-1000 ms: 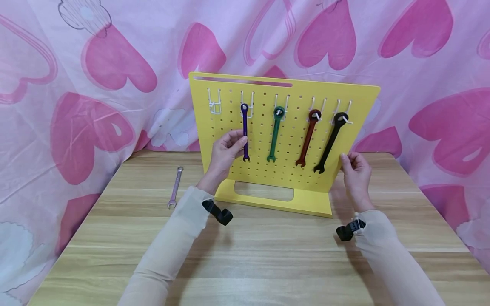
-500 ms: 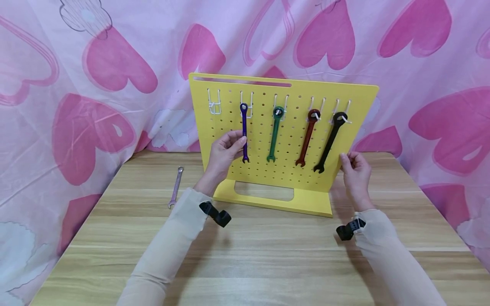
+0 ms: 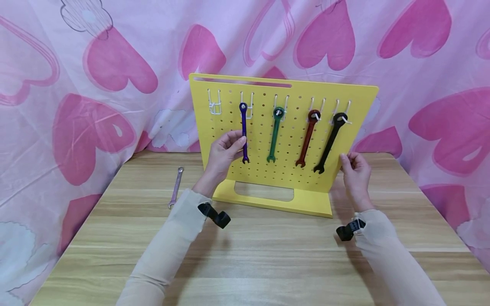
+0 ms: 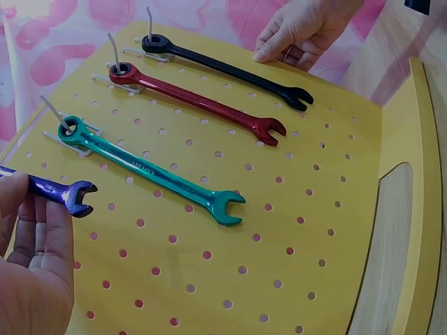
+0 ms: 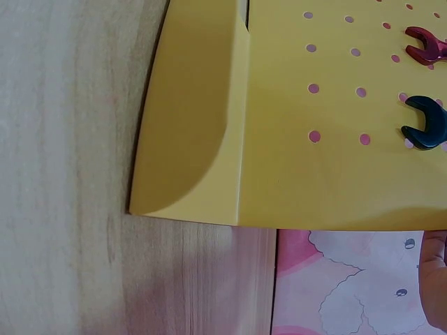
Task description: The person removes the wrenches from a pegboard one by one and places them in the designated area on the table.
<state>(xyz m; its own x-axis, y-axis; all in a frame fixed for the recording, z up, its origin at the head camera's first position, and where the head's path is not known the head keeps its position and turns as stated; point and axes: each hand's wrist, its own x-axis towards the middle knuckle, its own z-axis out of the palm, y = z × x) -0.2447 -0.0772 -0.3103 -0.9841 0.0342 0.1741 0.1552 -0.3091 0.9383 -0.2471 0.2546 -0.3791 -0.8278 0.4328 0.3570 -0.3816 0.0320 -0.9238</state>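
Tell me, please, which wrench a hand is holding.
The purple wrench, pinched in the left hand; the green one, red one, black one and silvery one are in no hand.

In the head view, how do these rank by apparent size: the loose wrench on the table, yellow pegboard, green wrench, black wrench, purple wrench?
Largest to smallest:
1. Yellow pegboard
2. Black wrench
3. Purple wrench and green wrench, too alike to rank
4. Loose wrench
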